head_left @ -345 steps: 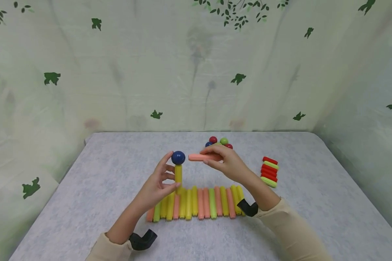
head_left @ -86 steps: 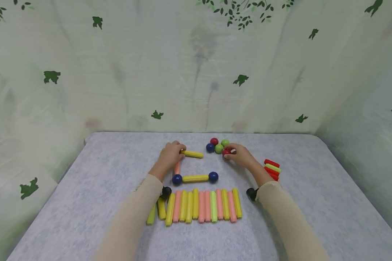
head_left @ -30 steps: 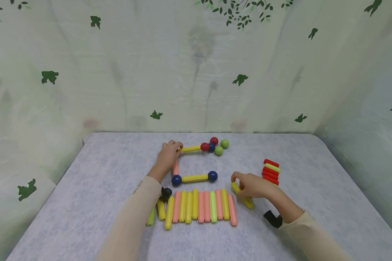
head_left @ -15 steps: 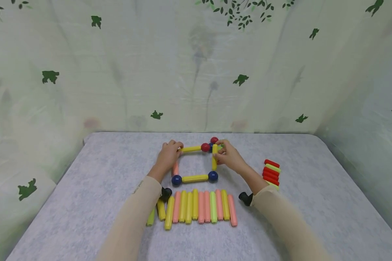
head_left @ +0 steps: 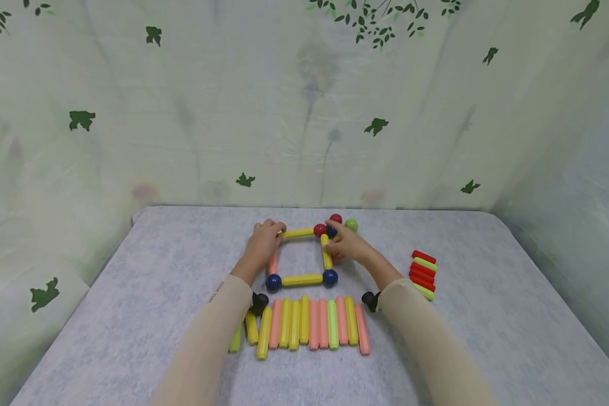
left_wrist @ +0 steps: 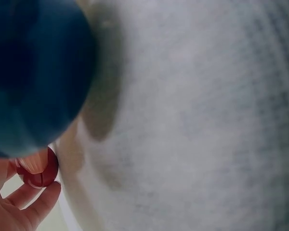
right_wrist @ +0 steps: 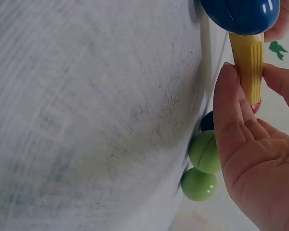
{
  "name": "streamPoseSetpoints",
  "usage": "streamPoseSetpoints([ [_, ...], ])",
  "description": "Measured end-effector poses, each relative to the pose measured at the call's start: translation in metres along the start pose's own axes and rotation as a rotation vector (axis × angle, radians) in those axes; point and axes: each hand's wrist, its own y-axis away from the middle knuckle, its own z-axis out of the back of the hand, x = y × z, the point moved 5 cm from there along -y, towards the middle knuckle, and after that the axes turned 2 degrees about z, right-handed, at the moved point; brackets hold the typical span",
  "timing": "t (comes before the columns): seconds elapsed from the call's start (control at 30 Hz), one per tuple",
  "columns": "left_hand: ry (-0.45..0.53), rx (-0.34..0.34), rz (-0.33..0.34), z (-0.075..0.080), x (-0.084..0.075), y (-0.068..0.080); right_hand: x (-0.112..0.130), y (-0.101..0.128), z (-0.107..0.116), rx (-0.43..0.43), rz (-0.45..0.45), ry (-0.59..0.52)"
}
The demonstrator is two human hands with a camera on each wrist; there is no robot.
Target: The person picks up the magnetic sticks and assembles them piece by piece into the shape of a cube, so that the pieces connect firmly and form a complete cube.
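Observation:
A square of sticks and balls lies flat on the grey table (head_left: 157,293). My left hand (head_left: 263,243) grips its far left corner, where the top yellow stick (head_left: 298,233) meets a pink stick (head_left: 273,263). The left wrist view shows a red ball (left_wrist: 41,169) at that corner by my fingers (left_wrist: 19,209). My right hand (head_left: 346,245) pinches the right-side yellow stick (head_left: 326,252), which runs from a blue ball (head_left: 330,277) to a red ball (head_left: 320,230). The right wrist view shows that stick (right_wrist: 248,60) between thumb and fingers. The near yellow stick (head_left: 301,279) joins two blue balls.
Several loose yellow, pink and green sticks (head_left: 304,324) lie in a row near me. A stack of short red and green pieces (head_left: 423,273) sits to the right. Loose red (head_left: 336,218), green (head_left: 351,225) and blue balls lie behind the square. A leaf-print curtain backs the table.
My right hand took a yellow stick from the row's right end and carried it to the square's right side. Its far end has now swung left to the red ball. The left hand stayed.

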Motion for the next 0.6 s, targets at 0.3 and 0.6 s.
streamPoseSetpoints([
  [0.3,0.080,0.027,0.033,-0.0016,0.0012,-0.0008,-0.0037,0.0031,-0.0030,-0.015,-0.047,-0.007],
  [0.6,0.255,0.296,0.357,0.0030,0.0028,0.0086,-0.0072,0.0072,0.0007,-0.041,-0.085,0.004],
])
